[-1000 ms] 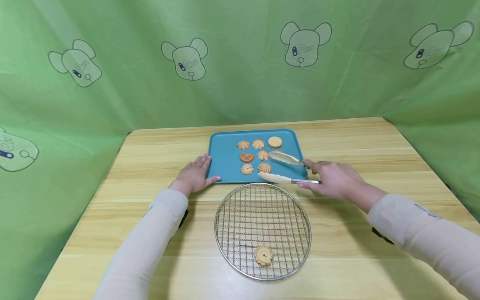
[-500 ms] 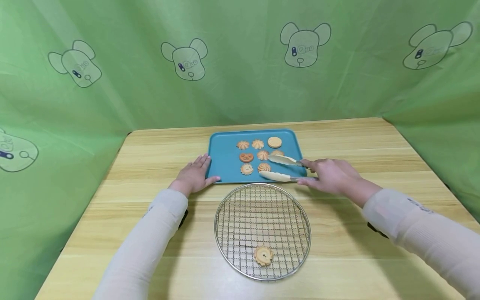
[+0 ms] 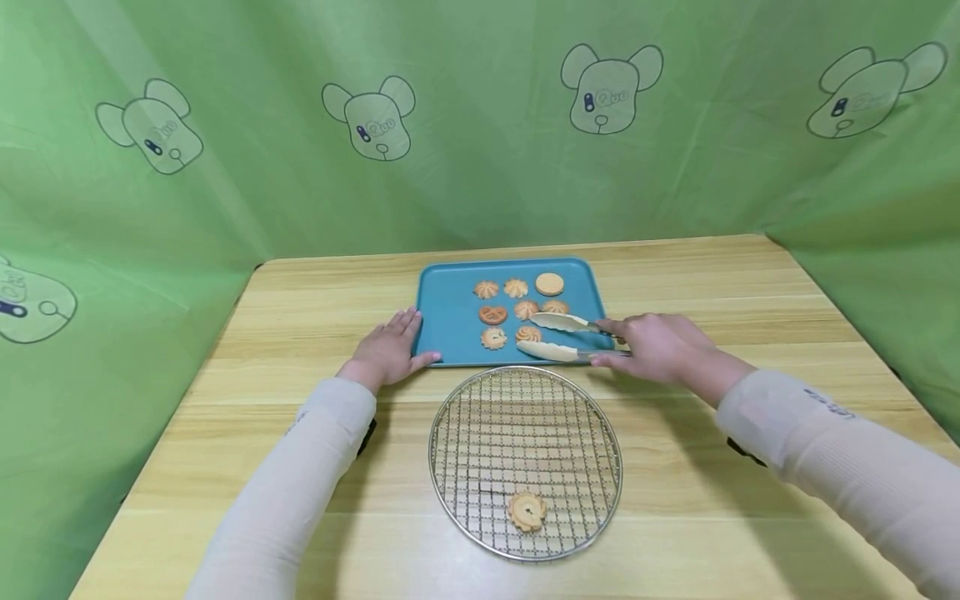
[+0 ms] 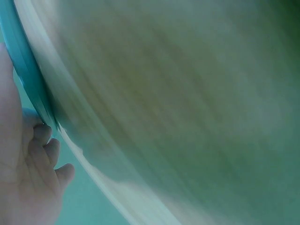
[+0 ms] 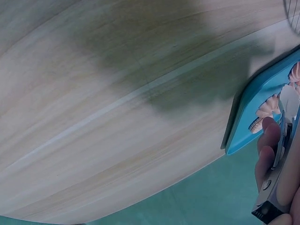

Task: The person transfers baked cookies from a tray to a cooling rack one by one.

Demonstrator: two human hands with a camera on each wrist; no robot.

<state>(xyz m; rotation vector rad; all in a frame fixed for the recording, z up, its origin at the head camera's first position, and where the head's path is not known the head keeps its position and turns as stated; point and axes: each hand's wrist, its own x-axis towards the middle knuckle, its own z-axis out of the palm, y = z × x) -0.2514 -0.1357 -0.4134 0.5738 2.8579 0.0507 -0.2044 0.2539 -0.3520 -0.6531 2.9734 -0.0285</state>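
Observation:
My right hand [image 3: 660,346] grips a pair of tongs [image 3: 561,322] with pale scalloped tips and metal handles. The tongs are spread over the front right of a blue tray [image 3: 450,312], one tip behind the swirl cookie [image 3: 528,333] and the other along its front edge. In the right wrist view, the right fingers [image 5: 266,145] curl round the tongs' handle. At the tray's left edge lies my left hand [image 3: 386,350], fingers straight, thumb along the front corner. Several more cookies sit in rows on the tray, among them a heart-shaped one [image 3: 492,315] and a round one [image 3: 550,284].
A round wire rack [image 3: 517,442] lies on the wooden table [image 3: 697,500] just in front of the tray. One scalloped cookie [image 3: 527,511] rests near the rack's front edge. Green cloth [image 3: 480,192] hangs behind the table and on both sides.
My right hand has shifted slightly left and the tongs' tips have come a little closer together about the swirl cookie. The left hand and tray stay where they were.

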